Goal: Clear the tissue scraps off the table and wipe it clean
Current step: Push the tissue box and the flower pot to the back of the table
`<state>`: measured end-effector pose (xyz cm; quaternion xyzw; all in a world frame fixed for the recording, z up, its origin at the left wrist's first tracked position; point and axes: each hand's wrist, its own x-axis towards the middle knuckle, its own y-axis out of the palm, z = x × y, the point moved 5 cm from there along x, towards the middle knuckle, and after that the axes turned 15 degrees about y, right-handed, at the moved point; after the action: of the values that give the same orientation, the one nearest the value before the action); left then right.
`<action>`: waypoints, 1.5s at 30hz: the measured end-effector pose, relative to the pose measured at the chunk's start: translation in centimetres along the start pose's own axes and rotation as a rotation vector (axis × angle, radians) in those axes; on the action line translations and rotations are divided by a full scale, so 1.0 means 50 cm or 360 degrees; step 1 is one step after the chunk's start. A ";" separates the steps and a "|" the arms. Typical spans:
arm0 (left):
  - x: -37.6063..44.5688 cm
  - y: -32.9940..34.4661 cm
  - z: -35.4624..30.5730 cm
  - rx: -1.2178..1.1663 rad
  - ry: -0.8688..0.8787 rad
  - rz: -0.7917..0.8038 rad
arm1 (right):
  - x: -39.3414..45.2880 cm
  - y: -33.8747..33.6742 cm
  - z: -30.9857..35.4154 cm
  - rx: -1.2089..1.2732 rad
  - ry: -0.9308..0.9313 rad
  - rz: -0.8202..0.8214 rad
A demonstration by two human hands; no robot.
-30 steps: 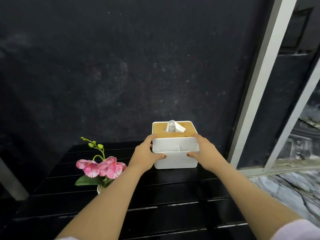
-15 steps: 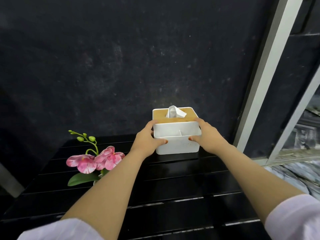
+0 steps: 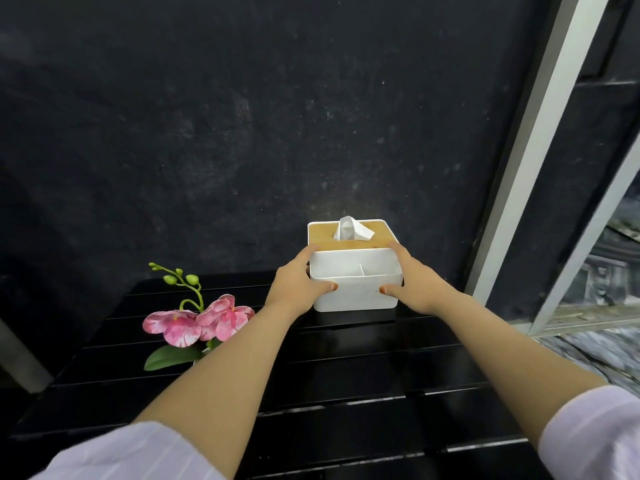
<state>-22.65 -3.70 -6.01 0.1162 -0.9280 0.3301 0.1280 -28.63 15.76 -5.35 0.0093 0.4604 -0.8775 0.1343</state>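
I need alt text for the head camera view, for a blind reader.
Both hands, left hand and right hand, grip a white tissue box at the back of a black slatted table. Pink artificial flowers stand to its left.

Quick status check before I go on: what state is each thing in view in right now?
tissue box: upright at the table's far edge, gripped from both sides.
tissue: sticking up from the slot in the wooden lid.
front compartments: look empty.
left hand: holds the box's left side.
right hand: holds the box's right side.
orchid: standing left of the box, untouched.
table: no scraps visible.
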 end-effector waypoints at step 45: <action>-0.411 -0.114 0.024 0.0124 -0.0438 -0.0872 | -0.362 0.222 0.044 -0.0423 -0.0133 0.0049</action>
<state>-1.81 -6.09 -10.01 0.4105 -0.8574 0.2999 0.0809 -8.26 12.08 -10.48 -0.0382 0.5663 -0.8062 0.1670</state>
